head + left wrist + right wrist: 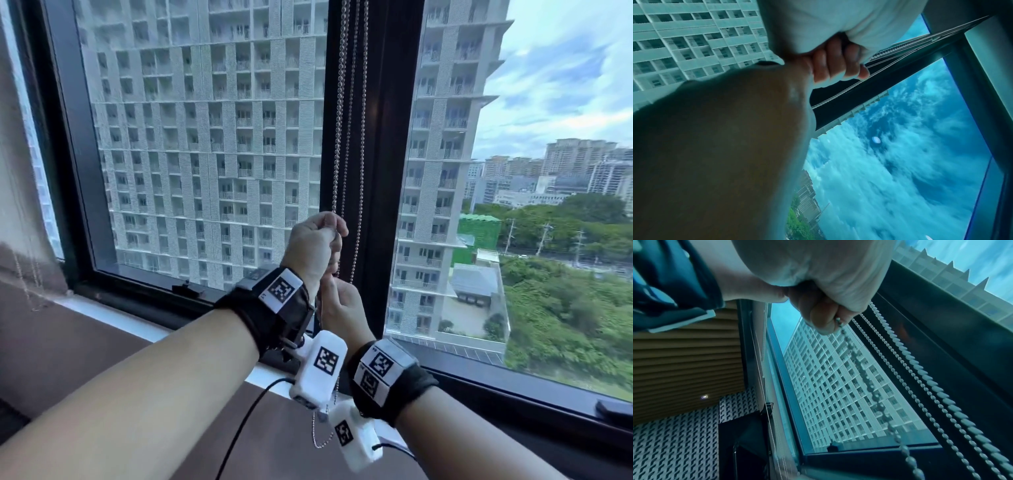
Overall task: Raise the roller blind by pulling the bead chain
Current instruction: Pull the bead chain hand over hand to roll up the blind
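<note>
Both fists stacked | left hand (317,240) above right hand (340,308) | gripping bead chain (339,137)

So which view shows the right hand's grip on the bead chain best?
The right wrist view: the right hand pinches the bead chain at its fingertips, beads sharp. The head view shows that hand only from behind, below the left hand. The left wrist view shows chains but not the right hand.

Daylight floods in through the window (212,144) beyond the fingers, leaving the head view bright and fairly sharp, its straight lines bowed at the edges. Both wrist views carry a blue-green cast, with palms shadowed and clouds smeared by blur.
</note>
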`<state>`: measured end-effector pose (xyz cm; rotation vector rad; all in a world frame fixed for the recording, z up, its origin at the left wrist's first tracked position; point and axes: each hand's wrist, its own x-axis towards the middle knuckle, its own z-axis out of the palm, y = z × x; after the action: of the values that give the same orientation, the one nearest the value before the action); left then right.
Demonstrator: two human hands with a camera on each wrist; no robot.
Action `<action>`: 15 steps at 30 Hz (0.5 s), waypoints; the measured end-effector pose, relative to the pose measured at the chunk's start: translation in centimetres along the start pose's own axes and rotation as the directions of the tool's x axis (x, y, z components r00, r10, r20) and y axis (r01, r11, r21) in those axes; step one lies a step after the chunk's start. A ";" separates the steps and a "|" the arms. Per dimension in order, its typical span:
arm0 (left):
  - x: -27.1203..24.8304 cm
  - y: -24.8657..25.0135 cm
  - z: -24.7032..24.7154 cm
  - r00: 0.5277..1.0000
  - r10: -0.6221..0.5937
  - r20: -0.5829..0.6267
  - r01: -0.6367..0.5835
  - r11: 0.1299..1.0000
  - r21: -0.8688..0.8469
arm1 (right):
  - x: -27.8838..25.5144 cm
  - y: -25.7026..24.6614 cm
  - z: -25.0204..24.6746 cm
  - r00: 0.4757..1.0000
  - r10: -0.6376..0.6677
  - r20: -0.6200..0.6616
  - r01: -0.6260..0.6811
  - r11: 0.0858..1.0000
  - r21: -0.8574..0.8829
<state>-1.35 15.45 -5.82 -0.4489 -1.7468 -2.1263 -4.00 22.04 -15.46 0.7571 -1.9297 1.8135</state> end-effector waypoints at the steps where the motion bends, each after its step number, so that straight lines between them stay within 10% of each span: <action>1: -0.1 -0.4 -0.1 1.000 -0.005 -0.014 0.005 1.000 0.009 | -0.3 0.2 0.0 1.000 0.016 0.013 -0.016 1.000 -0.004; 8: 0.2 -0.9 -1.4 0.998 -0.015 -0.063 0.016 1.000 0.023 | -0.5 0.0 -0.9 0.977 0.128 0.168 -0.118 0.991 -0.066; 15: -0.6 -1.1 -1.8 0.999 -0.010 -0.043 0.012 0.999 0.040 | 2.2 -3.1 -1.9 1.000 -0.001 0.013 0.001 0.999 0.052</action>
<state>-1.38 13.88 -7.43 -0.3813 -1.7686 -2.0889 -3.99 23.59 -11.49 0.7884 -1.8969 1.8689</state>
